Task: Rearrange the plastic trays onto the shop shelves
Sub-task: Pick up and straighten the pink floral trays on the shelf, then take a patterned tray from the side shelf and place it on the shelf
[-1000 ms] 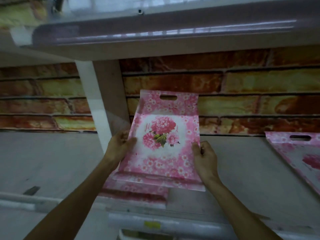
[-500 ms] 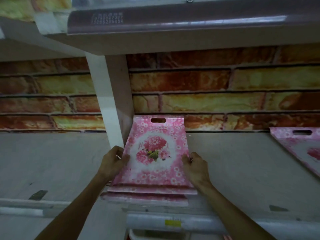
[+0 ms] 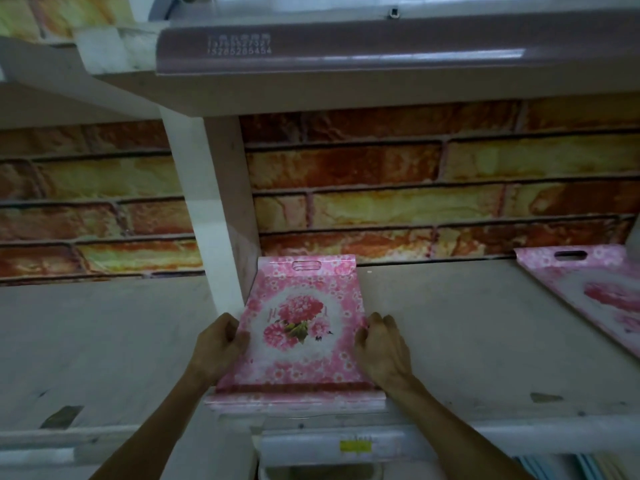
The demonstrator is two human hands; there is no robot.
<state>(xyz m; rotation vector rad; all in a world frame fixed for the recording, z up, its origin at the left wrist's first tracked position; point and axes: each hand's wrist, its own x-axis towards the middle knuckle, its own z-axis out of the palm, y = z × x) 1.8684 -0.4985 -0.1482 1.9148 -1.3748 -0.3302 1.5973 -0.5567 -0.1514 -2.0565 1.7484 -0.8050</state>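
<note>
A pink floral plastic tray (image 3: 301,327) with a handle slot at its far end lies on the grey shelf (image 3: 467,341), right beside the white upright post (image 3: 211,216). It rests on top of another pink tray whose front edge (image 3: 294,401) shows beneath it. My left hand (image 3: 220,344) grips the top tray's left edge. My right hand (image 3: 382,348) grips its right edge. The far end of the tray reaches almost to the brick-pattern back wall.
A second pink floral tray (image 3: 595,292) lies at an angle at the far right of the same shelf. An upper shelf with a mauve price rail (image 3: 346,53) hangs overhead. Below the shelf's front lip are a yellow label (image 3: 355,446) and more goods.
Both hands have lowered the top tray from a raised tilt and pushed it back along the shelf, so it now lies nearly flat on the tray below.
</note>
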